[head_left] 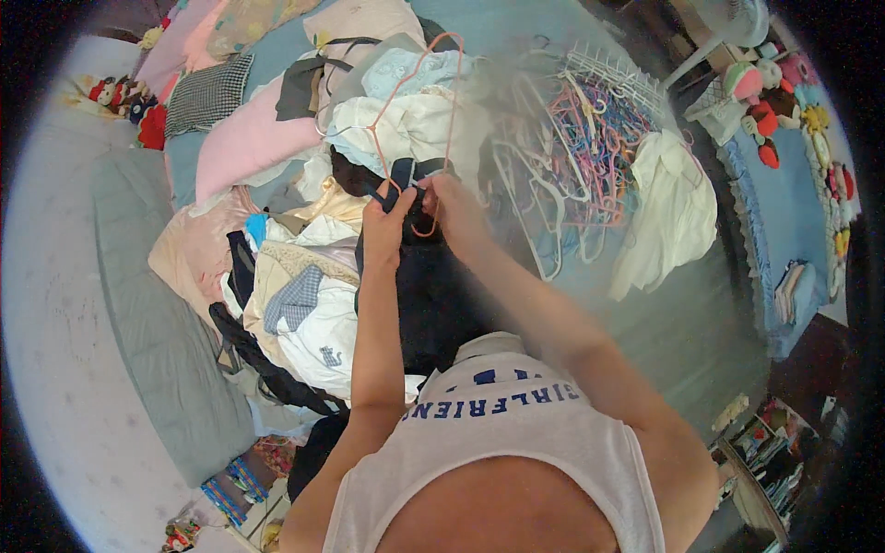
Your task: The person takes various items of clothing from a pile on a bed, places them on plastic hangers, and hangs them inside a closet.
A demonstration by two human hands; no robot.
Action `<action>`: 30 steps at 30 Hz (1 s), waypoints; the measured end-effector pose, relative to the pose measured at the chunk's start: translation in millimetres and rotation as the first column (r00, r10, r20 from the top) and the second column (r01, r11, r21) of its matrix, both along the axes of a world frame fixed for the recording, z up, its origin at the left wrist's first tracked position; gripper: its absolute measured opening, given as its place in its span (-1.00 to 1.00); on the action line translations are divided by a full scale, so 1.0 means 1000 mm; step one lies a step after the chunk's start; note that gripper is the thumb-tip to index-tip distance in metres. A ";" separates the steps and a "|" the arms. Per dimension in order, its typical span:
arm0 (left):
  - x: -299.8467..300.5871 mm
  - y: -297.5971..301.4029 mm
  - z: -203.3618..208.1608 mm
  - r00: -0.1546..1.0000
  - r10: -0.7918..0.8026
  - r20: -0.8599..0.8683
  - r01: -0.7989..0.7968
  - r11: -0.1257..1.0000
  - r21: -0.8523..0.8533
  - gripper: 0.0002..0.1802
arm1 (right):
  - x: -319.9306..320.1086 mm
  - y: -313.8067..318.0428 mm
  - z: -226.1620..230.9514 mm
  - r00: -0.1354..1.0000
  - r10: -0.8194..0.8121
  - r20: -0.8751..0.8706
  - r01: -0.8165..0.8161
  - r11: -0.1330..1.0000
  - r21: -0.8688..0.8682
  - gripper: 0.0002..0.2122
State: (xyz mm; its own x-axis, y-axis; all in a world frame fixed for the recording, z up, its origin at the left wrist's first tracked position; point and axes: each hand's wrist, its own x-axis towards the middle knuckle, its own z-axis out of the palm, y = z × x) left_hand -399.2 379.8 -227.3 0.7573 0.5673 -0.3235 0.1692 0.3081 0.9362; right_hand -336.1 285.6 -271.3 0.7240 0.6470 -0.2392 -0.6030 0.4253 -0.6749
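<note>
A coral-orange clothes hanger stands tilted above the clothes, its pale hook toward the left. My left hand pinches a dark strap-like part of a black garment at the hanger's near end. Close beside it, my right hand has its fingers closed on the same dark cloth, next to the hanger's lower bend. The garment's body hangs down between my forearms. Which fingers also touch the hanger is hard to see. White clothes lie just beyond my hands.
Mixed clothes heap up on my left, near a pink pillow and a checked cushion. At right lie many coloured hangers, several white hangers and a white garment. A blurred patch covers part of that side.
</note>
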 end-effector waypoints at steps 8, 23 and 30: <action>-0.024 -0.012 0.051 0.995 0.009 0.095 -0.027 0.982 0.187 -0.74 | -0.012 -0.050 -0.008 0.124 0.566 0.815 -0.010 0.822 -0.569 -0.59; -0.057 0.005 0.079 0.866 -0.053 -0.498 0.500 0.128 0.856 -0.75 | 0.056 -0.147 0.098 -0.192 0.535 0.823 0.641 0.703 -0.308 -0.73; -0.049 0.009 0.065 0.902 0.110 -0.417 0.402 0.137 0.905 -0.76 | 0.052 -0.164 0.090 -0.259 0.513 0.818 0.609 0.744 -0.274 -0.76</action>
State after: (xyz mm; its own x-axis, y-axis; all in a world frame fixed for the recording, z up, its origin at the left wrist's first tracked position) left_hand -447.7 388.7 -162.3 0.8606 0.4792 0.1723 0.4229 -0.8610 0.2825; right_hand -284.6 121.2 -181.2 0.3857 0.7509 0.5361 0.9212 -0.2813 -0.2688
